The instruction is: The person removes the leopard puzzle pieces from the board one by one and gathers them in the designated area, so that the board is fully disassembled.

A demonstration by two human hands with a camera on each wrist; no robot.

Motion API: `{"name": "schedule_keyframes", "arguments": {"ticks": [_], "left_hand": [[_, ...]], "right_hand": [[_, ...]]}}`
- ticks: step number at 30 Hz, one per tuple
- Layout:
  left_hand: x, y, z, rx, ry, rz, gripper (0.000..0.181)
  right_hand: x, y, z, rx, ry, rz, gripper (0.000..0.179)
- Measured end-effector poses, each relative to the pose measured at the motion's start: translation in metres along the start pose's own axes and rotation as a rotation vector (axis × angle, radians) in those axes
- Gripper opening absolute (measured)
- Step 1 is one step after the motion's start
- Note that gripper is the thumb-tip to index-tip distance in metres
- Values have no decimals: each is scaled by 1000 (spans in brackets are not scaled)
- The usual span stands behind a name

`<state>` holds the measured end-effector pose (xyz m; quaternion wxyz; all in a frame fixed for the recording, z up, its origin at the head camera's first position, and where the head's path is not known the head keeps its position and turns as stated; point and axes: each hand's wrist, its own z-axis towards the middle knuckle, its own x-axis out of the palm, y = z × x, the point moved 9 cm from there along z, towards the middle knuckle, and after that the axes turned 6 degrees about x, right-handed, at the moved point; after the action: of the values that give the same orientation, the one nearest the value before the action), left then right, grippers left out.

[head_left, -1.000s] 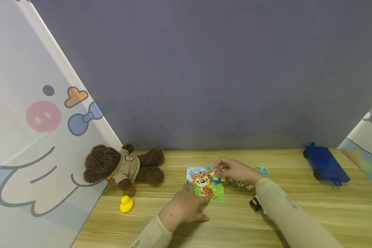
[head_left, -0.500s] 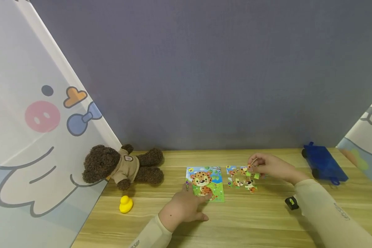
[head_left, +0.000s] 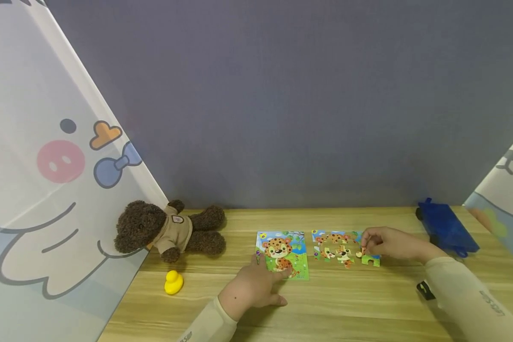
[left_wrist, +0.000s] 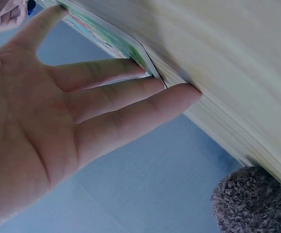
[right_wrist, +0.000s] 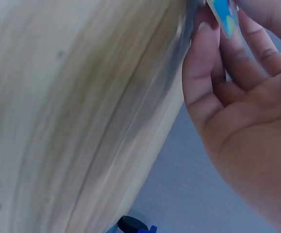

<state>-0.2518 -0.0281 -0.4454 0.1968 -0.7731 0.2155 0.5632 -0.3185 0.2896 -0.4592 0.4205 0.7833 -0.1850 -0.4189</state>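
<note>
My left hand (head_left: pixel 256 286) rests on the leopard picture card (head_left: pixel 300 270), a small board with a cartoon leopard on a green and blue ground. Its fingers are straight and spread; in the left wrist view the fingertips (left_wrist: pixel 135 70) lie at the card's edge. To the right, partly assembled jigsaw pieces (head_left: pixel 330 255) of the same leopard picture lie on the table, with gaps in the middle. Over their right end, my right hand (head_left: pixel 389 243) pinches a jigsaw piece (right_wrist: pixel 223 14) between thumb and fingers. A green piece (head_left: pixel 370 260) lies just below those fingertips.
A brown teddy bear (head_left: pixel 171 231) in a beige shirt lies at the left, with a yellow rubber duck (head_left: pixel 173 282) in front of it. A blue wheeled toy cart (head_left: pixel 448 227) stands at the back right. A grey panel (head_left: pixel 282 104) rises behind the wooden table.
My right hand has moved right from over the picture card, carrying a jigsaw piece, to the right end of the laid pieces. My left hand stays on the card.
</note>
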Motion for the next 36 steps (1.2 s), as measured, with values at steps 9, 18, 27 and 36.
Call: {"name": "schedule_keyframes", "arguments": {"ticks": [9, 18, 27, 36], "left_hand": [[0, -1, 0, 3, -5, -3, 74], [0, 0, 2, 12, 2, -13, 75], [-2, 5, 10, 10, 33, -117, 64], [-21, 40, 20, -63, -141, -317, 74]], "right_hand": [[0, 0, 10, 21, -50, -80, 15], [-5, 4, 10, 79, -122, -104, 20], [13, 57, 27, -3, -185, -161, 21], [70, 120, 72, -88, -99, -149, 25]]}}
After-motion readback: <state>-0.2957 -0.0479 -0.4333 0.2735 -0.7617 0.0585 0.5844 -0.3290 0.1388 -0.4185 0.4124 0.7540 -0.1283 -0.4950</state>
